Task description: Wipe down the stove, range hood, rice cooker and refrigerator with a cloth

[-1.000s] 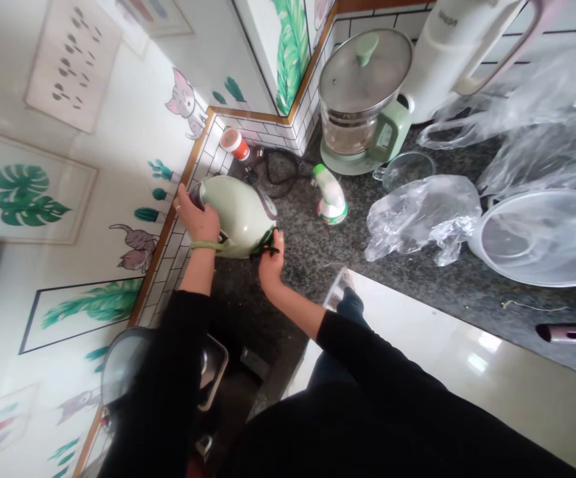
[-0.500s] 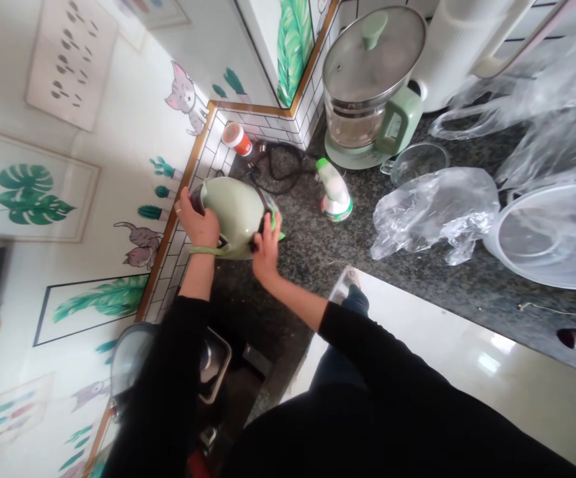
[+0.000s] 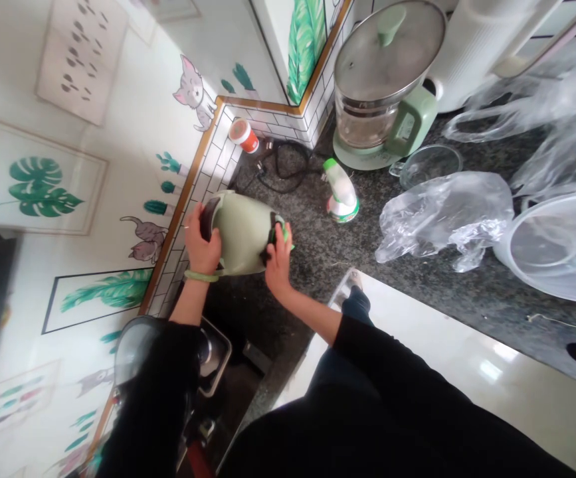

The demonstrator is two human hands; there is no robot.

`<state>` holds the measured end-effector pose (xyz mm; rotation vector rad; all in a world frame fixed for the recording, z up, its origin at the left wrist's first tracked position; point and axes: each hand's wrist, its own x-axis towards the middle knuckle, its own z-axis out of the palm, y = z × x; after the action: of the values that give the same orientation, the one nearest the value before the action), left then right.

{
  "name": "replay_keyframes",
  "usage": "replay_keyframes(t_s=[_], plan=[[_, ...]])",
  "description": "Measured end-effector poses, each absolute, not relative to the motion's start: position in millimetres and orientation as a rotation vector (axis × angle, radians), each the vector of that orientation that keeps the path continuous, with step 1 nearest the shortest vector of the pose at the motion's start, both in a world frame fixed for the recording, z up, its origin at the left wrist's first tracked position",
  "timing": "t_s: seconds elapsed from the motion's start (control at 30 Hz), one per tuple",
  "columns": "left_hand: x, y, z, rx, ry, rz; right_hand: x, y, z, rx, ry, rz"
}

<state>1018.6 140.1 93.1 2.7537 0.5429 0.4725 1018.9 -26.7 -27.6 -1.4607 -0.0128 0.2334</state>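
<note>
Granite-topped dark speckled kitchen counter [image 3: 312,272] meets a white brick-pattern tile wall [image 3: 220,153]. Left hand [image 3: 202,249], fingers spread, and right hand [image 3: 278,255], fingers curled, grip a rounded pale-green plastic appliance body [image 3: 242,234] at the counter's wall-side edge. Risk: if the grip loosens, the smooth shell could slip and strike the coiled black power cord [image 3: 282,174] or the white-and-green spray bottle [image 3: 341,192] beyond.
</note>
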Motion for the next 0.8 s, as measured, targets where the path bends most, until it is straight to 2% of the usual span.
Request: replay_keyframes(t_s=[0.07, 0.17, 0.33, 0.43, 0.57, 0.63, 0.8], plan=[[1004, 137, 100, 2.763, 0.464, 0.405, 1015, -35, -16, -1.445, -0.208, 0.174], [989, 138, 105, 2.766, 0.39, 0.367, 1047, -32, -33, -1.419, -0.323, 0.234], [982, 140, 106, 2.775, 0.377, 0.369, 1071, -22, -83, -1.454, -0.005, 0.513], [978, 140, 107, 2.784, 0.354, 0.363, 1037, -38, -68, -1.453, 0.014, 0.462], [969, 142, 111, 2.775, 0.374, 0.291, 1015, -57, -25, -1.402, -0.316, 0.356], [965, 141, 113, 2.757, 0.395, 0.263, 1031, -53, -22, -1.373, -0.428, 0.362], [961, 131, 113, 2.797, 0.357, 0.32, 1082, -22, -71, -1.372, -0.351, 0.534]])
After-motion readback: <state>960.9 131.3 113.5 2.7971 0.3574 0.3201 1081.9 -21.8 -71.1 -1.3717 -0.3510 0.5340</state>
